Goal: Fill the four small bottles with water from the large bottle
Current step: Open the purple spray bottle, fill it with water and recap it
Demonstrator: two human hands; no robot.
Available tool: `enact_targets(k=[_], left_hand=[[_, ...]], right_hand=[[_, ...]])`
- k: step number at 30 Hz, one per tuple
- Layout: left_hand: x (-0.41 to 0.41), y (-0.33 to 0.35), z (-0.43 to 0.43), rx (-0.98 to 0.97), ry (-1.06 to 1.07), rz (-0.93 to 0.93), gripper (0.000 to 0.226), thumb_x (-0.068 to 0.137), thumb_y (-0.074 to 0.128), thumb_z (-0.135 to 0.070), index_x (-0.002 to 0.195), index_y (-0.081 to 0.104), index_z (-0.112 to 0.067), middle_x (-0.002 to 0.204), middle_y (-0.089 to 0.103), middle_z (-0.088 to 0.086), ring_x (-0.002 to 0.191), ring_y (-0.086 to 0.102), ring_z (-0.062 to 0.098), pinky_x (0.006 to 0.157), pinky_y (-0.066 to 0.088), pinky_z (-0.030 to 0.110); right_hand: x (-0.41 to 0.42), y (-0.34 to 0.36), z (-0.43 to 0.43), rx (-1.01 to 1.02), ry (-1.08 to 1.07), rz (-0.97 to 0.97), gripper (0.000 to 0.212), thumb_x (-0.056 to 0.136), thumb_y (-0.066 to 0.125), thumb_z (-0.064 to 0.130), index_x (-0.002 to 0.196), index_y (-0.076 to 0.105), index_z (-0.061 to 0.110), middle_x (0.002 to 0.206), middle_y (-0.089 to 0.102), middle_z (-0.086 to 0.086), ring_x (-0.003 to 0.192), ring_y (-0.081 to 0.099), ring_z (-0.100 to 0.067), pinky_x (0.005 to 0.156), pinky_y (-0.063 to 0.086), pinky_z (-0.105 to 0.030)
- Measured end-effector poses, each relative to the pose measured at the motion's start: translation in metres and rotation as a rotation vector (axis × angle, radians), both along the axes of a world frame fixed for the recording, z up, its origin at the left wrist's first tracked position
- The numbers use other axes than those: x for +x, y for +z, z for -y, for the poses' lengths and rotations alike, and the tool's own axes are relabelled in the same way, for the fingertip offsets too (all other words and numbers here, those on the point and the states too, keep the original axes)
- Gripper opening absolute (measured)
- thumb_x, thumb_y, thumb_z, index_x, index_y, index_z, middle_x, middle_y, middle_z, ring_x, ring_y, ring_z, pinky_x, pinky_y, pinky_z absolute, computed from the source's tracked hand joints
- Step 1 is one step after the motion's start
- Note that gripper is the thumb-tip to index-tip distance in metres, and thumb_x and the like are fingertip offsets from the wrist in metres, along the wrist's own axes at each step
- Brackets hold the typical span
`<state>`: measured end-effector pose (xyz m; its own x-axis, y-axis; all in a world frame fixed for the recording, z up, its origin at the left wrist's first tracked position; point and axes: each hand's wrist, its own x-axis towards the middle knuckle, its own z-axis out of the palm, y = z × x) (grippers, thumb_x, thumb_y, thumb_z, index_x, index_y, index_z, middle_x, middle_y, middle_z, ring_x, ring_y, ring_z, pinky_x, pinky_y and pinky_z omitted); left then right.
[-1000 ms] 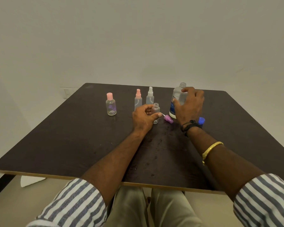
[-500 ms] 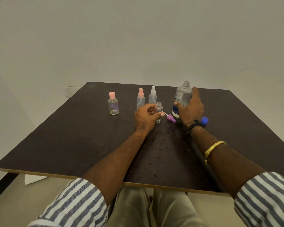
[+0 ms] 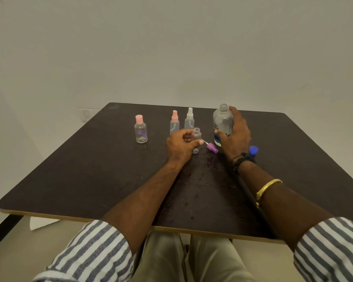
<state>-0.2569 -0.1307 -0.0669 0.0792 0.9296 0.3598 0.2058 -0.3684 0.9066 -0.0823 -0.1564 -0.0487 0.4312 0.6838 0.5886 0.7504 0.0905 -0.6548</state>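
On the dark table [image 3: 90,169] stands the large clear bottle [image 3: 222,121], uncapped, with a blue-and-white label. My right hand [image 3: 235,137] grips its right side. My left hand [image 3: 180,146] holds an uncapped small clear bottle [image 3: 196,135] upright on the table. Its purple spray cap [image 3: 212,148] lies just right of it. Behind stand a small bottle with a pink sprayer [image 3: 174,123] and one with a white sprayer [image 3: 189,120]. A round small bottle with a pink cap [image 3: 140,130] stands further left.
A blue cap [image 3: 253,150] lies behind my right wrist. Water spots mark the table in front of me. A white paper [image 3: 41,223] lies on the floor under the table's near-left edge. A plain wall stands behind the table.
My right hand has shifted from across the large bottle's front to its right side, so the label shows more. My left hand stays on the small bottle.
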Motion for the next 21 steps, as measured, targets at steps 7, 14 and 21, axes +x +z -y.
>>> enact_targets(k=[7,14,21], left_hand=[[-0.002,0.005,-0.001,0.014,0.014,0.006,0.046,0.073,0.091,-0.019,0.114,0.075,-0.007,0.100,0.078,0.003,0.088,0.073,0.007,0.080,0.058,0.015],[-0.002,0.009,0.001,0.040,0.013,-0.017,0.045,0.074,0.091,-0.021,0.114,0.075,-0.008,0.099,0.078,0.004,0.088,0.072,0.008,0.077,0.057,0.012],[-0.004,0.012,0.003,0.047,0.007,-0.042,0.048,0.074,0.090,-0.021,0.116,0.073,-0.006,0.100,0.076,0.004,0.086,0.071,0.007,0.077,0.057,0.011]], right_hand=[[0.002,-0.002,0.002,-0.018,0.052,0.291,0.078,0.082,0.073,0.013,0.149,0.038,0.034,0.137,0.051,-0.008,0.124,0.048,-0.028,0.096,0.052,-0.043],[-0.002,0.000,0.009,-0.045,0.046,0.514,0.078,0.083,0.072,0.004,0.148,0.043,0.034,0.142,0.050,-0.017,0.129,0.048,-0.036,0.099,0.047,-0.057],[-0.007,0.010,0.019,-0.093,0.099,0.621,0.079,0.077,0.080,0.016,0.148,0.047,0.029,0.145,0.048,-0.022,0.132,0.046,-0.042,0.107,0.038,-0.061]])
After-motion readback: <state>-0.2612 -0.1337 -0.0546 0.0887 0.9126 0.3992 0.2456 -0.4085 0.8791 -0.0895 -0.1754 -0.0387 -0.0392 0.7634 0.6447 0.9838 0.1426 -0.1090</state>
